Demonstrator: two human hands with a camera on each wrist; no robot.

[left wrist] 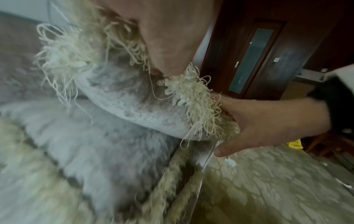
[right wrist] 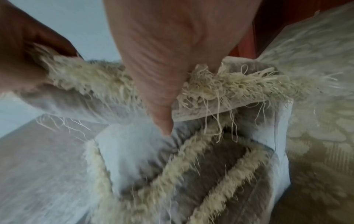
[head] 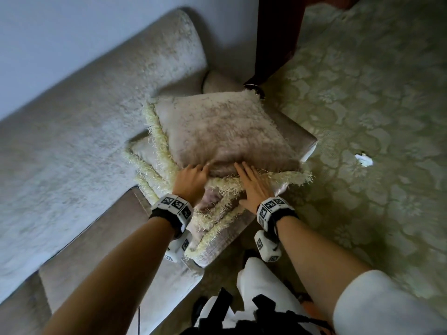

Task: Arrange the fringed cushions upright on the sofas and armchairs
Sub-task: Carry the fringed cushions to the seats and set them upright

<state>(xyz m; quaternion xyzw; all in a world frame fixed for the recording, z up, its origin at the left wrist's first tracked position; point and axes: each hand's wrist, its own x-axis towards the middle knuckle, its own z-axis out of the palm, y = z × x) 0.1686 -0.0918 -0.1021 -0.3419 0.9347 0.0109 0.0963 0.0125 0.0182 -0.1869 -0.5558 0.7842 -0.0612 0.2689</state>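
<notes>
Several beige fringed cushions lie stacked flat at the end of the sofa seat [head: 101, 238]. The top cushion [head: 225, 134] has a cream fringe along its near edge. My left hand [head: 193, 177] grips that near edge with fingers curled over the top. My right hand [head: 251, 182] pinches the same edge beside it, fingers on top and thumb underneath. In the left wrist view the right hand [left wrist: 268, 124] holds the fringed corner of the top cushion [left wrist: 134, 109], raised off the lower cushion [left wrist: 76, 151]. The right wrist view shows my thumb [right wrist: 162, 106] under the fringe [right wrist: 229, 84].
The sofa's pale backrest [head: 96, 112] runs along the wall on the left. A patterned green carpet [head: 362, 105] covers the floor to the right, with a small white scrap [head: 364, 160] on it. Dark wooden furniture [head: 273, 32] stands behind the sofa's end.
</notes>
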